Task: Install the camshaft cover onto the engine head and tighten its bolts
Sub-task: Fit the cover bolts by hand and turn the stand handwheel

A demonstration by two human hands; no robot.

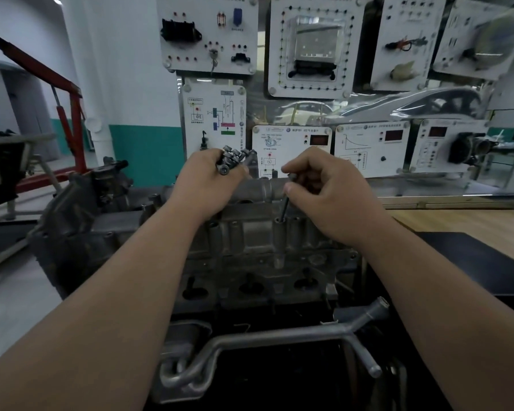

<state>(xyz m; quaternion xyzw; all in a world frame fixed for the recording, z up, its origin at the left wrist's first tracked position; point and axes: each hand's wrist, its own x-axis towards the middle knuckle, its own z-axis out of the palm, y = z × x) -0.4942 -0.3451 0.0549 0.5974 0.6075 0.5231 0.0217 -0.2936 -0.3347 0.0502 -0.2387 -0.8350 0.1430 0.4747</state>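
The grey camshaft cover sits on the engine head in the middle of the view. My left hand is above its far left part, closed around a bunch of several dark bolts whose heads stick out past my fingers. My right hand pinches a single long bolt between thumb and fingers. That bolt hangs nearly upright, its lower end entering a tubular hole in the cover.
A bent metal pipe runs across below the engine head. A black mat lies on the wooden bench at right. White training panels stand behind the engine. A red engine crane stands at left.
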